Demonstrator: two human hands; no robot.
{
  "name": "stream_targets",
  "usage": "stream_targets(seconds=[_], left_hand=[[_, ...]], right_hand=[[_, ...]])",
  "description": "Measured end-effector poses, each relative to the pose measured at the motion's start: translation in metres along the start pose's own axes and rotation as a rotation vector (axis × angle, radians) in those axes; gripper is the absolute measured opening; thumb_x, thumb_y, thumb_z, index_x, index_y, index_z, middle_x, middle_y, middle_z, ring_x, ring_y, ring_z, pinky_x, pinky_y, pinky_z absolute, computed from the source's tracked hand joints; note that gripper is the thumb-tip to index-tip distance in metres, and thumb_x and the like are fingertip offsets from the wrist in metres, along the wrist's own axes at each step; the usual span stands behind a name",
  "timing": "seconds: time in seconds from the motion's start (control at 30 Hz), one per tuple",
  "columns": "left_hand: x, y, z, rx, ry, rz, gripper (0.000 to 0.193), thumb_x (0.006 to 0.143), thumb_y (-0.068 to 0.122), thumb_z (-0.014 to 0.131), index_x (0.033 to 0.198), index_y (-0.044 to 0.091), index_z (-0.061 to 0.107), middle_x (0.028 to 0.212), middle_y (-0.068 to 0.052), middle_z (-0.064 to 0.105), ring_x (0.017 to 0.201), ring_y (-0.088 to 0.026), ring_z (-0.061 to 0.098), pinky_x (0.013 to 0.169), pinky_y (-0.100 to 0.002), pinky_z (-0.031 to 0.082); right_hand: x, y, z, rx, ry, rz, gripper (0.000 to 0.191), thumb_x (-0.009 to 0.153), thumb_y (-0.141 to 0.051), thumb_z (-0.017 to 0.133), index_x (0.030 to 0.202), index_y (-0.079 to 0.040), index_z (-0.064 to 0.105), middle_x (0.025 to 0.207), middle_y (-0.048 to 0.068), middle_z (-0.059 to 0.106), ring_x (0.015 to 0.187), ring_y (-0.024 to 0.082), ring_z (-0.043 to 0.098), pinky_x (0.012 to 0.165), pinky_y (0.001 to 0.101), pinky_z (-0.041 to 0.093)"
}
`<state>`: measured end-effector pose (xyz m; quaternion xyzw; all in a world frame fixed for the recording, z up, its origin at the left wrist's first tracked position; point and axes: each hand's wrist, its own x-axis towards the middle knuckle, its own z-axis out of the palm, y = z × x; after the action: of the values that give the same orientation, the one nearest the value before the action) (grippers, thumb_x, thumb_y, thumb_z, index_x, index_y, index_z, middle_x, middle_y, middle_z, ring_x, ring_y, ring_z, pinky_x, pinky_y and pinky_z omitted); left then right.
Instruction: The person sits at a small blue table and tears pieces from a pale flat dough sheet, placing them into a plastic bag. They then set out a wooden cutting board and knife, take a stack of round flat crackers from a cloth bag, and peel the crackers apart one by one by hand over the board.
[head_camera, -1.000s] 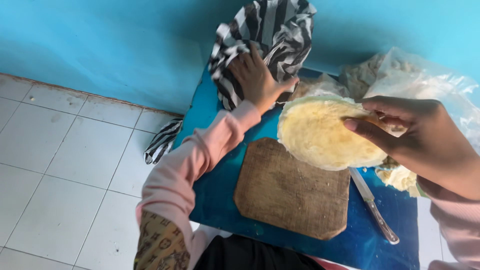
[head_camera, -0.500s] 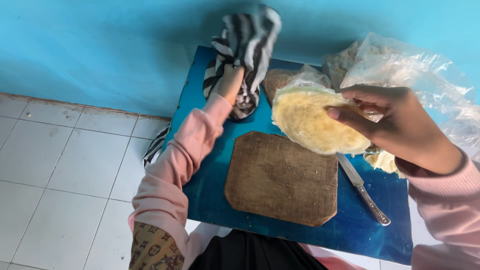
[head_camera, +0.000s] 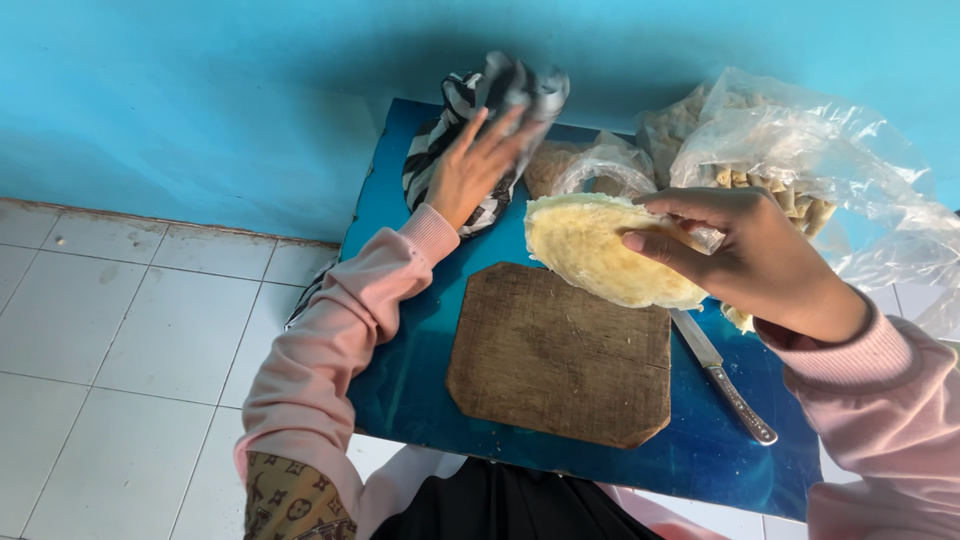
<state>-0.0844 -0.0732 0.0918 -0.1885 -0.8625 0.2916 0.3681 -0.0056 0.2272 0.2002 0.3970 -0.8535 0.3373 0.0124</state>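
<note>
My right hand (head_camera: 755, 262) holds a stack of round pale flatbreads (head_camera: 600, 250) just above the far right corner of a worn wooden cutting board (head_camera: 560, 355). My left hand (head_camera: 478, 165) reaches to the back of the small blue table (head_camera: 400, 390), with its fingers spread on a black-and-white striped cloth (head_camera: 490, 110) bunched against the wall. A table knife (head_camera: 725, 377) lies to the right of the board, partly under my right hand.
Clear plastic bags (head_camera: 800, 150) holding pale stick-shaped food sit at the back right of the table. Another clear bag (head_camera: 600, 165) lies behind the flatbreads. A blue wall rises behind the table, and a white tiled floor (head_camera: 110, 340) spreads to the left.
My left hand has slid off the top of the striped cloth and now pushes it up against the wall. My right hand has kept the flatbreads near the board's far right corner.
</note>
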Motion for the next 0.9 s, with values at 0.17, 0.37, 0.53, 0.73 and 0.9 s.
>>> stream_targets(seconds=[0.17, 0.37, 0.53, 0.73, 0.9], left_hand=[[-0.017, -0.01, 0.017, -0.557, -0.12, -0.332, 0.046, 0.086, 0.019, 0.062, 0.125, -0.004, 0.07, 0.122, -0.021, 0.072, 0.115, -0.037, 0.065, 0.119, -0.044, 0.035], [-0.013, -0.049, 0.024, -1.271, -0.511, -0.45, 0.071, 0.083, 0.024, 0.064, 0.144, -0.007, 0.043, 0.13, -0.032, 0.055, 0.112, -0.043, 0.061, 0.098, -0.045, 0.047], [-0.024, -0.031, -0.015, -1.09, 0.431, -0.612, 0.034, 0.104, 0.013, 0.054, 0.137, 0.008, 0.059, 0.146, -0.013, 0.062, 0.13, -0.031, 0.058, 0.114, -0.043, 0.047], [-0.008, 0.031, -0.043, -2.935, -0.098, -0.085, 0.06, 0.109, 0.049, 0.055, 0.15, 0.005, 0.054, 0.15, -0.013, 0.058, 0.129, -0.023, 0.06, 0.111, -0.039, 0.05], [-0.051, 0.102, -0.076, -3.41, -0.341, 0.088, 0.082, 0.099, 0.056, 0.063, 0.165, 0.015, 0.035, 0.166, -0.009, 0.042, 0.148, -0.028, 0.045, 0.121, -0.052, 0.039]], right_hand=[[-0.006, -0.006, -0.004, -0.011, 0.006, -0.002, 0.025, 0.089, -0.022, 0.075, 0.104, -0.002, 0.076, 0.084, 0.008, 0.078, 0.056, 0.009, 0.066, 0.049, 0.027, 0.049], [-0.009, -0.013, -0.014, -0.001, 0.022, 0.075, 0.023, 0.09, -0.021, 0.075, 0.104, -0.002, 0.076, 0.075, 0.005, 0.074, 0.052, 0.009, 0.055, 0.045, 0.0271, 0.039], [-0.011, -0.011, -0.021, 0.03, 0.031, 0.047, 0.022, 0.091, -0.02, 0.073, 0.103, -0.002, 0.075, 0.073, 0.002, 0.071, 0.051, 0.006, 0.054, 0.044, 0.0258, 0.038], [-0.015, 0.01, -0.014, 0.259, -0.081, 0.056, 0.022, 0.088, -0.021, 0.073, 0.098, 0.0, 0.074, 0.061, 0.0, 0.068, 0.04, 0.004, 0.039, 0.037, 0.0235, 0.027], [-0.018, 0.016, 0.011, 0.369, -0.1, 0.009, 0.02, 0.094, -0.021, 0.073, 0.098, -0.001, 0.074, 0.061, 0.001, 0.061, 0.046, 0.005, 0.039, 0.041, 0.025, 0.026]])
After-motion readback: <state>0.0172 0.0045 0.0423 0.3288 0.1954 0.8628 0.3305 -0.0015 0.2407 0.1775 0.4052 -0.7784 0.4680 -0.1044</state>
